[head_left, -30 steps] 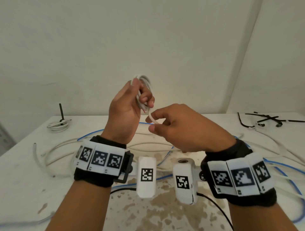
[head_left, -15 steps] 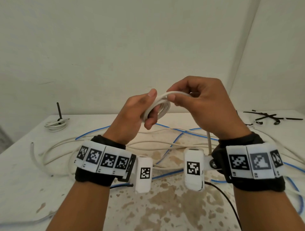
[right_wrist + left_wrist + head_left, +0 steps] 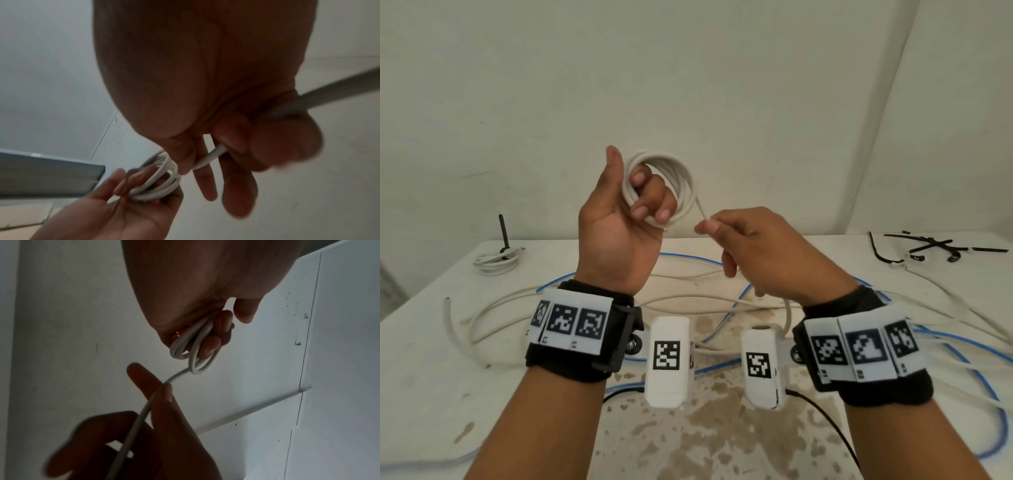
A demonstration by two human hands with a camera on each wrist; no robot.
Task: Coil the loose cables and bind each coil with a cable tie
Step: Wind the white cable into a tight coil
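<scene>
My left hand (image 3: 633, 202) is raised above the table with its fingers curled round a small coil of white cable (image 3: 681, 178), thumb pointing up. The same coil (image 3: 197, 347) shows in the left wrist view, and the coil (image 3: 162, 181) in the right wrist view. My right hand (image 3: 709, 228) pinches the free strand of that white cable (image 3: 700, 209) just right of the coil, and the strand (image 3: 141, 417) runs back through its fingers. Black cable ties (image 3: 928, 248) lie at the far right of the table.
Loose white cables (image 3: 688, 303) and blue cables (image 3: 983, 387) sprawl across the stained white table (image 3: 428, 377). A bound white coil (image 3: 496, 262) with a black tie sticking up lies at the far left. A wall stands close behind the table.
My left hand has turned upright and lifted the coil, which now shows as a full ring. My right hand has dropped from the coil's top and slid down along the free strand.
</scene>
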